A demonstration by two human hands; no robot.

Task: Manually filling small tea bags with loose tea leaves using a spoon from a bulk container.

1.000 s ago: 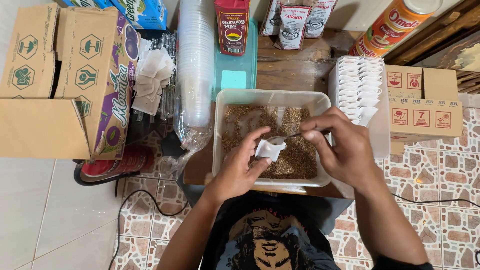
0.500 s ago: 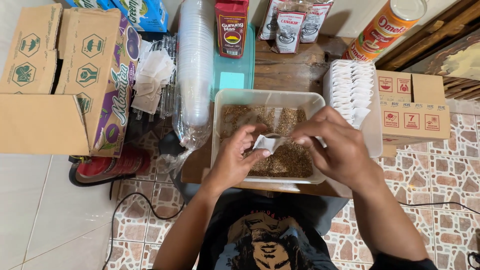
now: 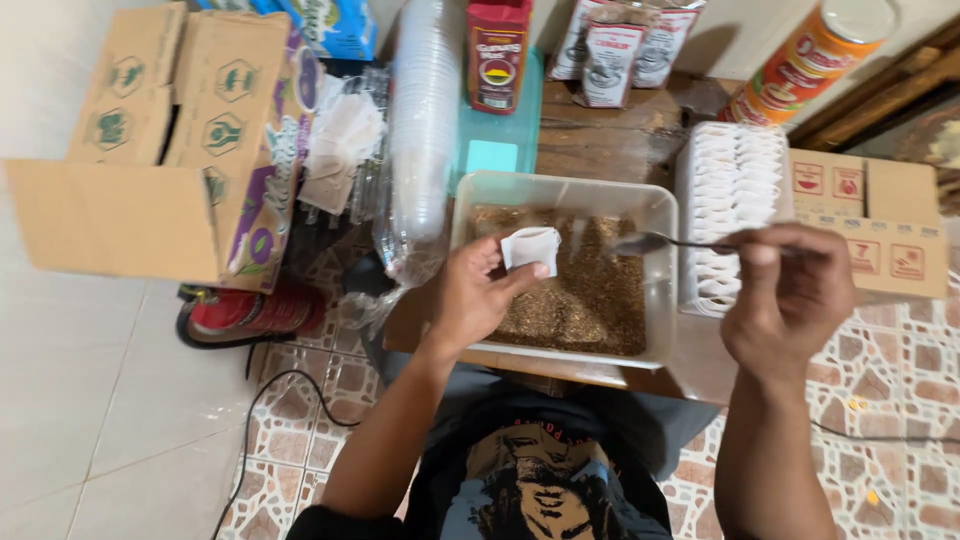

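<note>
Sachet (image 3: 531,247): thin white paper, matt, held in left hand (image 3: 478,296).
Spoon (image 3: 655,242): metal, dull shine, held in right hand (image 3: 790,292).
Tub (image 3: 560,192): translucent plastic, smooth, cloudy walls.
Filling (image 3: 590,300): brown, coarse, dry and crumbly.
Sachet stack (image 3: 728,185): white paper, matt.
Cup stack (image 3: 428,110): clear plastic, glossy, in a thin shiny plastic sleeve.
Carton (image 3: 150,150): brown corrugated cardboard, matt.
Table (image 3: 600,125): dark wood, worn, visible grain.
Floor (image 3: 120,400): glazed tile, smooth with a soft sheen.
Shirt (image 3: 530,470): dark cloth, printed.
</note>
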